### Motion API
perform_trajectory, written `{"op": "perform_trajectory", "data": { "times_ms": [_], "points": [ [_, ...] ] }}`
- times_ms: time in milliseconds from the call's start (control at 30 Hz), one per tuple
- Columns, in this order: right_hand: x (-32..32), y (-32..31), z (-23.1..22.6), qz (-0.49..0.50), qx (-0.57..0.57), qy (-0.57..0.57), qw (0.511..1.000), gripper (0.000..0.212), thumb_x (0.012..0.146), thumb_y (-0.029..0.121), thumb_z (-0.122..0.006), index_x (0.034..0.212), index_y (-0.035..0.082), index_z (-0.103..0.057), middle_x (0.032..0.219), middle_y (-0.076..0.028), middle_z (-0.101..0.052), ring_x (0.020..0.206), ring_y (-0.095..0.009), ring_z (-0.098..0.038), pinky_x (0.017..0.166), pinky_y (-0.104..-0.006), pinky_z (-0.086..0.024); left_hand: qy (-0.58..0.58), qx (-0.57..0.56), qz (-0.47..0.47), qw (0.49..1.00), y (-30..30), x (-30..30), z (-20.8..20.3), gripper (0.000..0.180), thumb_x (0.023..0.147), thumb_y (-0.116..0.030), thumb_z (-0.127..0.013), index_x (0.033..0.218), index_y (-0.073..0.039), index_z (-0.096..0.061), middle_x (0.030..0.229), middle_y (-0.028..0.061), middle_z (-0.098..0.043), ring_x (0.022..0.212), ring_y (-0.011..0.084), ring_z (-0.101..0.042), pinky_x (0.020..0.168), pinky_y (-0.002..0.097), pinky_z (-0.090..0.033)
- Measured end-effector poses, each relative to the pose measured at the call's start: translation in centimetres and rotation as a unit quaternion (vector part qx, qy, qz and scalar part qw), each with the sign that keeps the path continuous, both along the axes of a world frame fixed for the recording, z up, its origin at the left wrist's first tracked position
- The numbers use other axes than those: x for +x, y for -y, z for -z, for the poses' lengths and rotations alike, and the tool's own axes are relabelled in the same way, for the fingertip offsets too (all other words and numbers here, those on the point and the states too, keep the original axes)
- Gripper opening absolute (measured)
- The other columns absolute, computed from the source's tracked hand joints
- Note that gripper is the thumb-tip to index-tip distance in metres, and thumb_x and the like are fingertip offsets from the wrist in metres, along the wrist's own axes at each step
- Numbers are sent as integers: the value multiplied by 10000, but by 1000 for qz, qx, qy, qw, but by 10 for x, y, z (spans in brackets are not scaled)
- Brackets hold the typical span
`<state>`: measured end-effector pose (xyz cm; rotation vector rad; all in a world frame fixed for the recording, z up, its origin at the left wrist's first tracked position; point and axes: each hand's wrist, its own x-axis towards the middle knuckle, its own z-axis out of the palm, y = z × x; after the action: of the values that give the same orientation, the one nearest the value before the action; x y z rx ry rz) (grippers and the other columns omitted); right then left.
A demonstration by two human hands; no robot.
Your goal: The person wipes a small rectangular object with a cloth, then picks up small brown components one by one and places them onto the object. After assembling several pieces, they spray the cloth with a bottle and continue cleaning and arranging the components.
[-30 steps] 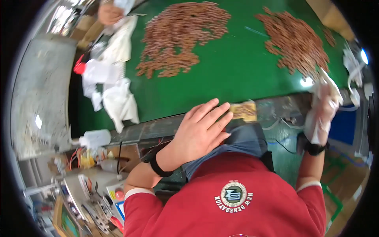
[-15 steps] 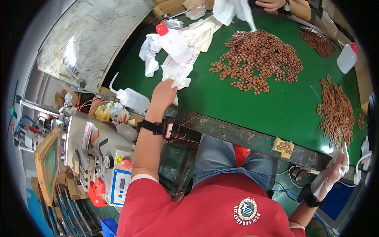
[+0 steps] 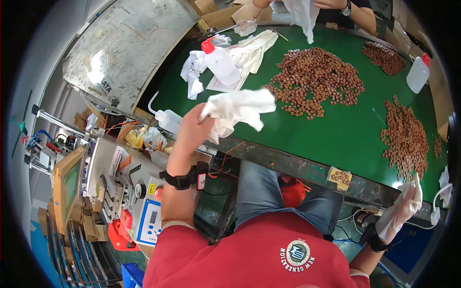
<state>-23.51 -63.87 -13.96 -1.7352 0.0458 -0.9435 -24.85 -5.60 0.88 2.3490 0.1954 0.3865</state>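
My left hand (image 3: 194, 128), bare, is closed around a crumpled white cloth (image 3: 237, 111) and holds it over the near left edge of the green table (image 3: 307, 139). The cloth hangs out to the right of my fingers. On the far right, my right hand (image 3: 407, 204) wears a thin whitish glove and rests by the table edge. Its fingers point toward the near end of a heap of small brown ring-shaped pieces (image 3: 406, 139); nothing is visible in them. A larger heap of the same brown pieces (image 3: 319, 79) lies at the middle of the table.
A red-capped white bottle (image 3: 221, 62) stands among rags (image 3: 193, 72) at left. A spout bottle (image 3: 168, 120) sits near the left edge. Another red-capped bottle (image 3: 418, 74) is at far right. Across the table, another person's hands (image 3: 331, 4) hold a white cloth. A machine (image 3: 144, 211) stands left.
My left hand has lifted the white cloth and brought it nearer and to the right, spreading it wider. The other person's cloth has moved back from the middle heap. My right hand has barely moved.
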Motion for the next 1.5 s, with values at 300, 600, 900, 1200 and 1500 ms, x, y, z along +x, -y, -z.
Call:
{"op": "perform_trajectory", "data": {
  "times_ms": [300,600,900,1200,1500],
  "points": [
    [-13,-15,-5,-29,37,-19,999,351,971,141,-514,1218,-102,-569,1149,-169,-613,1003,-204,-568,905,-310,-429,-30,386,120,914,49,-18,79,603,824,-225,-689,1349,-45,-453,1394,222,-426,1254,397,-439,1010,470,-390],
    [-28,13,6,-78,166,-49,982,445,949,171,-521,1284,-120,-487,1300,-280,-520,1102,-282,-566,1001,-365,-414,-185,238,-4,953,53,-205,111,467,868,-58,-566,1319,4,-468,1292,244,-503,1209,399,-468,1011,429,-390],
    [-44,55,10,-237,174,-19,956,503,941,217,-533,1306,-120,-460,1315,-306,-490,1066,-295,-564,977,-364,-423,-281,164,-100,940,42,-269,163,502,834,-27,-606,1318,-30,-476,1267,156,-523,1160,286,-486,971,393,-396],
    [-27,-5,-10,-51,16,-82,995,478,949,260,-517,1266,-98,-527,864,-152,-648,739,-190,-586,759,-328,-469,-180,133,-50,973,13,-112,191,402,861,-45,-590,1255,-26,-515,1173,138,-563,1058,247,-518,899,371,-421],
    [-29,-11,-30,10,-150,-202,968,411,944,302,-566,1160,-40,-637,900,-88,-606,814,-145,-549,763,-311,-443,-110,76,43,990,4,80,191,308,888,-62,-575,1192,-21,-553,1080,120,-604,956,208,-550,827,348,-445]
  ]
}}
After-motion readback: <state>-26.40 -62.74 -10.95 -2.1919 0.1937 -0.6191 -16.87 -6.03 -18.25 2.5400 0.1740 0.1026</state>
